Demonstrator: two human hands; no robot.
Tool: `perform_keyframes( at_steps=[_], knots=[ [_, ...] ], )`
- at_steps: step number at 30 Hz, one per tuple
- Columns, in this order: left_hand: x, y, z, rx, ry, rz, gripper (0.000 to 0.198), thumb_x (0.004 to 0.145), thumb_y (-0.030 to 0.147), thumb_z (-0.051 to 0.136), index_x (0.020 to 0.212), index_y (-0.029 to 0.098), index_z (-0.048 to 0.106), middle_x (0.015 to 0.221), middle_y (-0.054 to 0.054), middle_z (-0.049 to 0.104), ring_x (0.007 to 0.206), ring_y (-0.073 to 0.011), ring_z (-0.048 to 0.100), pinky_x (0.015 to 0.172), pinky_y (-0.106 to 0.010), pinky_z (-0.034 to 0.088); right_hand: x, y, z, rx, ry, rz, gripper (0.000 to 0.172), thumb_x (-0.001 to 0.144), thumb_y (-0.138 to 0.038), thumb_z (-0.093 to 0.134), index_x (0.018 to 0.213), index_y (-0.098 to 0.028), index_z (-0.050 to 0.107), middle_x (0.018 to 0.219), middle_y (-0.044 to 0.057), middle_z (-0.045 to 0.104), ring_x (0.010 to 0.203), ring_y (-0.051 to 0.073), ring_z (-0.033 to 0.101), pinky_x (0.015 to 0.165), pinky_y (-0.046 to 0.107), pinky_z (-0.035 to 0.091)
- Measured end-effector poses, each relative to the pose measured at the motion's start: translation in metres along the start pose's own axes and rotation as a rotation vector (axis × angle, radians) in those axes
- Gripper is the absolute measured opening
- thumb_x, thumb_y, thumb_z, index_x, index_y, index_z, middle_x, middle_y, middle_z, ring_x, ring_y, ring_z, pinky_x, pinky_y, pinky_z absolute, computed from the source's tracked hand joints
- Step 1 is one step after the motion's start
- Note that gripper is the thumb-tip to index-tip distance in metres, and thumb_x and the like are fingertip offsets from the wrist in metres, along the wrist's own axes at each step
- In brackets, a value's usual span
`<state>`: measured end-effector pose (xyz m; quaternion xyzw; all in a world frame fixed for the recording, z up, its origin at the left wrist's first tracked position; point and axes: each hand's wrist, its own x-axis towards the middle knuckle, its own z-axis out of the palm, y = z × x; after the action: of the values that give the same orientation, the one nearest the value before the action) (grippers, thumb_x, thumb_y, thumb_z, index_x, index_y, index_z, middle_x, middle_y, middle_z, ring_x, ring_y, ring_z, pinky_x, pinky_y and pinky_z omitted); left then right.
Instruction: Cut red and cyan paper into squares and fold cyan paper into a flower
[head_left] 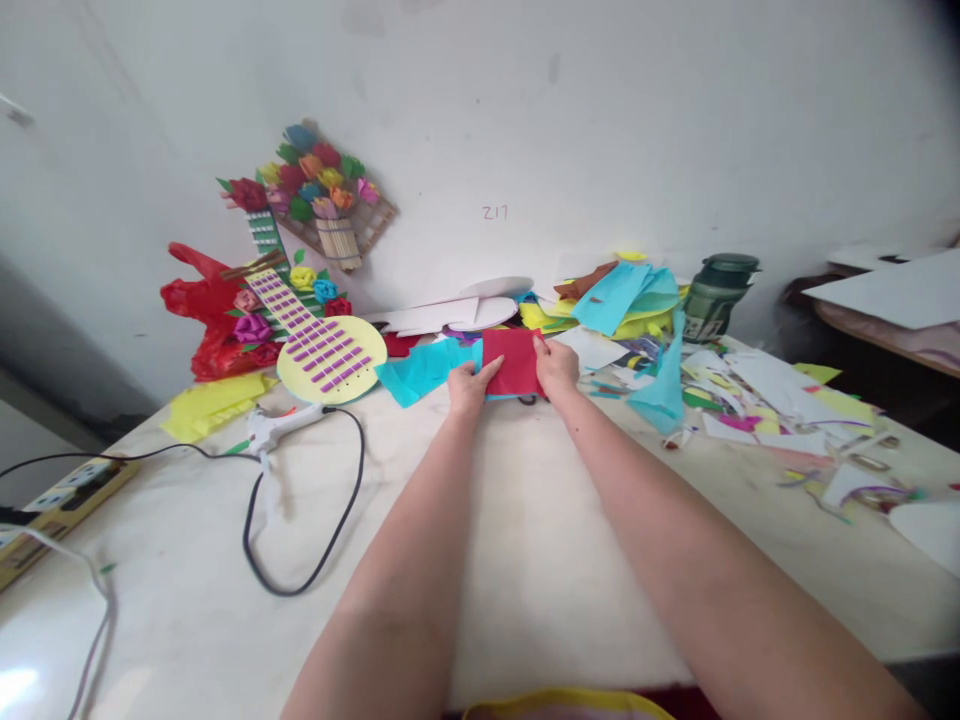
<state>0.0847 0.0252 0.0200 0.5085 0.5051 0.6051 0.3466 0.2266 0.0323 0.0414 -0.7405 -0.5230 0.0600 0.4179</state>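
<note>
Both arms reach out over the table to a red square of paper [512, 362]. My left hand [472, 385] grips its lower left side, thumb across the front. At the right edge my right hand [556, 366] pinches the same sheet. Blue crepe paper [420, 370] lies to the left of my left hand, and a bit of blue shows along the red sheet's lower edge. Just left of that is a pale yellow guitar-shaped craft [330, 360] with purple strips. The fingers behind the red paper are hidden.
A white glue gun [281, 428] with a looping black cord lies at the left, near a power strip [64, 510]. Paper flowers [315, 180] lean on the wall. Paper scraps [787, 400] and a green bottle [718, 298] are at the right.
</note>
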Motion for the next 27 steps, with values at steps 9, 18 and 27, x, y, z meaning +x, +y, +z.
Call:
perform_keyframes(
  at_steps=[9, 18, 27],
  knots=[
    [0.035, -0.009, -0.051, 0.012, 0.336, 0.098, 0.031, 0.071, 0.042, 0.057, 0.055, 0.019, 0.043, 0.047, 0.006, 0.031, 0.046, -0.0084, 0.033, 0.045, -0.020, 0.028, 0.004, 0.005, 0.001, 0.054, -0.016, -0.001, 0.038, 0.086, -0.039, 0.036, 0.070, -0.017, 0.063, 0.072, 0.008, 0.064, 0.063, 0.017, 0.050, 0.056, 0.026, 0.029],
    [0.048, -0.013, -0.088, 0.262, 0.684, 0.023, 0.027, 0.080, 0.038, 0.043, 0.064, 0.017, 0.048, 0.058, 0.002, 0.042, 0.063, -0.0124, 0.045, 0.065, -0.024, 0.040, 0.005, 0.005, 0.001, 0.030, -0.021, -0.002, 0.036, 0.085, -0.038, 0.039, 0.070, -0.016, 0.064, 0.073, 0.008, 0.065, 0.061, 0.016, 0.049, 0.054, 0.026, 0.028],
    [0.034, -0.003, -0.094, 0.377, 0.747, -0.197, 0.022, 0.080, 0.034, 0.043, 0.068, 0.018, 0.051, 0.070, -0.007, 0.055, 0.077, -0.0206, 0.054, 0.073, -0.034, 0.043, 0.005, 0.006, 0.001, 0.044, -0.012, -0.006, 0.036, 0.085, -0.037, 0.039, 0.068, -0.017, 0.063, 0.071, 0.008, 0.065, 0.062, 0.017, 0.050, 0.055, 0.026, 0.029]
  ],
)
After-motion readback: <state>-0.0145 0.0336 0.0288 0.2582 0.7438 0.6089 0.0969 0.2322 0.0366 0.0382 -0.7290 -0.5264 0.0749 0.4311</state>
